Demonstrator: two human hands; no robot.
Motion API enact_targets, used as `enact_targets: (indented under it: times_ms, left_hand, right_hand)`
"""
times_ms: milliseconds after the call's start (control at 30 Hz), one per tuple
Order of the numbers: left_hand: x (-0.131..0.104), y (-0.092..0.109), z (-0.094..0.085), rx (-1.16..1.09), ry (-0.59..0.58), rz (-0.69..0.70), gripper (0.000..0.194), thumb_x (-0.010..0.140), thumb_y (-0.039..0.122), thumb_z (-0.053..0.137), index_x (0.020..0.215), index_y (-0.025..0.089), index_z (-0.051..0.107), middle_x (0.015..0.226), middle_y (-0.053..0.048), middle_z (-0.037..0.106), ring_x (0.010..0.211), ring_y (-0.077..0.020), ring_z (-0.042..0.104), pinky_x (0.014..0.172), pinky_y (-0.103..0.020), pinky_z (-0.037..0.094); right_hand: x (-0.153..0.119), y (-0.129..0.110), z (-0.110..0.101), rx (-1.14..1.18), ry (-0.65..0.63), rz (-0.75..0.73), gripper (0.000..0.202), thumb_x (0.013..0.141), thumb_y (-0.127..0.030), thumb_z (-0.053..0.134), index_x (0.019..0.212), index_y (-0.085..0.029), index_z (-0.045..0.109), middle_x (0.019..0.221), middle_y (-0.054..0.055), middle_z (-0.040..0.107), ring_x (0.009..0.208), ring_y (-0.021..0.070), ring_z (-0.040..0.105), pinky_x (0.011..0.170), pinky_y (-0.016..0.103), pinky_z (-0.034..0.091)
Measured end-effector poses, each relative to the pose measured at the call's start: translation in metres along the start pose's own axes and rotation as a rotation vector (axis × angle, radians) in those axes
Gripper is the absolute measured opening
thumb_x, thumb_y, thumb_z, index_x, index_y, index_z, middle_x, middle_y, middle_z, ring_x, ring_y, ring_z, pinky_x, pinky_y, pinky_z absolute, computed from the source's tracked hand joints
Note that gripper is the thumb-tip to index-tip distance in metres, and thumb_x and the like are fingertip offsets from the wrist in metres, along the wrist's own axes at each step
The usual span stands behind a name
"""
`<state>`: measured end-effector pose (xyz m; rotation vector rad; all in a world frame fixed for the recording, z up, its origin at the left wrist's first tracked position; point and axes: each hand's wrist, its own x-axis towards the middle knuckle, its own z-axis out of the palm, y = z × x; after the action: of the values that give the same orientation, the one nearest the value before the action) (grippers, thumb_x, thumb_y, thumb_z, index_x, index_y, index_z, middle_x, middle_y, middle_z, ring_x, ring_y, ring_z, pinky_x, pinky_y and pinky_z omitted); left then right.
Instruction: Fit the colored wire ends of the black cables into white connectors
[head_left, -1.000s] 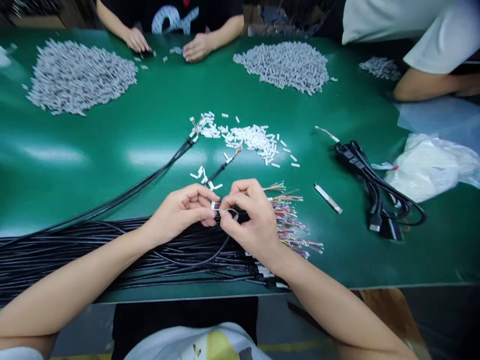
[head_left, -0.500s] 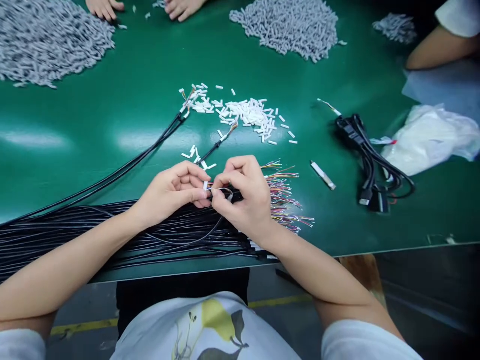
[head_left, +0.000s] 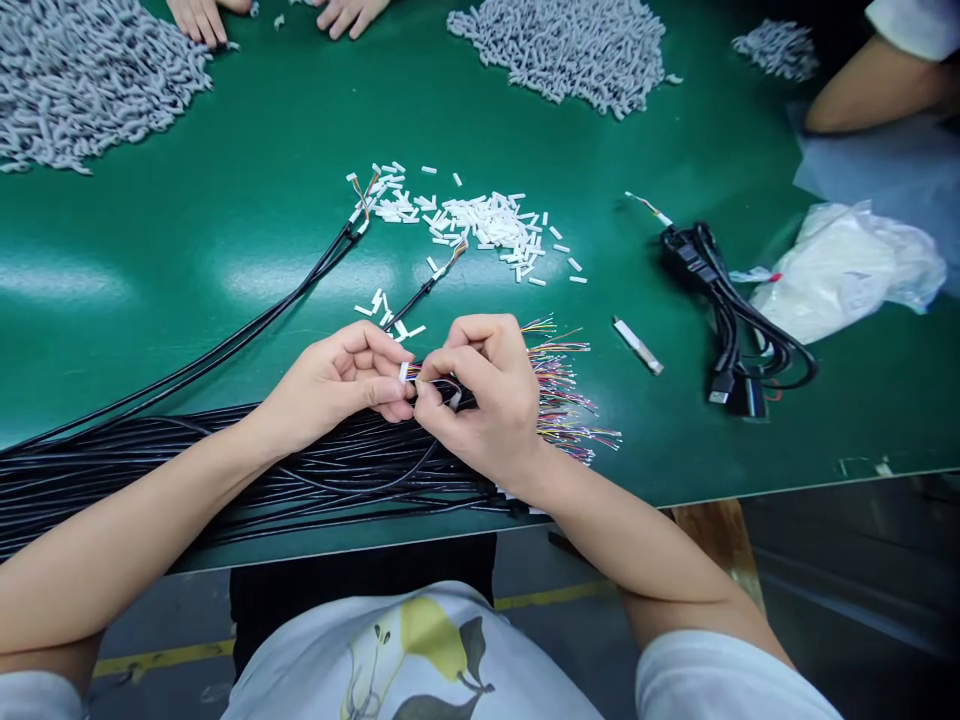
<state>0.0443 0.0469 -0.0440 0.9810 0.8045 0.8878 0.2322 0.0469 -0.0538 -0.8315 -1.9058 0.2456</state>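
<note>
Between thumb and fingers, my left hand [head_left: 337, 385] pinches a small white connector [head_left: 404, 373]. Close on its right, my right hand [head_left: 484, 400] has thumb and forefinger pinched on a thin wire [head_left: 442, 381] at the end of a black cable. Whether that wire sits inside the connector cannot be made out. Under both hands lies a thick bundle of black cables [head_left: 150, 450], with bare coloured wire ends [head_left: 566, 390] fanned out to the right. Beyond my hands, another black cable [head_left: 409, 305] ends in coloured wires among scattered white connectors [head_left: 491, 222].
Two black cables [head_left: 277, 315] with connectors stretch along the left. On the right are a small flat white-and-metal tool [head_left: 637, 345], a coiled black cable [head_left: 720, 300] and a plastic bag [head_left: 840, 270]. Grey piles [head_left: 562, 45] and other people's hands [head_left: 349, 15] are at the far side.
The whole view has shifted slightly, moving the table's things a little left and up. Both my hands keep their pinch, with the white connector still in the left.
</note>
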Motion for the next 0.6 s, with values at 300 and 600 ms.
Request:
enact_targets:
  times_ms: [300, 600]
  left_hand:
    - [-0.0008, 0.0024, 0.0013, 0.066, 0.029, 0.012, 0.026, 0.077, 0.021, 0.085, 0.092, 0.015, 0.065, 0.073, 0.001, 0.077, 0.061, -0.0124, 0.075, 0.060, -0.020, 0.063]
    - [-0.0042, 0.0043, 0.0051, 0.197, 0.064, 0.035, 0.029, 0.075, 0.026, 0.087, 0.088, 0.016, 0.062, 0.070, 0.001, 0.075, 0.061, -0.0133, 0.074, 0.061, -0.022, 0.062]
  right_hand:
    - [-0.0007, 0.0009, 0.0023, -0.005, 0.008, -0.032, 0.016, 0.082, -0.005, 0.063, 0.081, -0.020, 0.058, 0.088, 0.002, 0.050, 0.086, 0.0144, 0.055, 0.067, 0.029, 0.048]
    - [-0.0035, 0.0007, 0.0034, 0.005, -0.027, -0.028, 0.013, 0.086, -0.009, 0.062, 0.084, -0.022, 0.058, 0.090, 0.002, 0.051, 0.084, 0.0151, 0.055, 0.068, 0.031, 0.049]
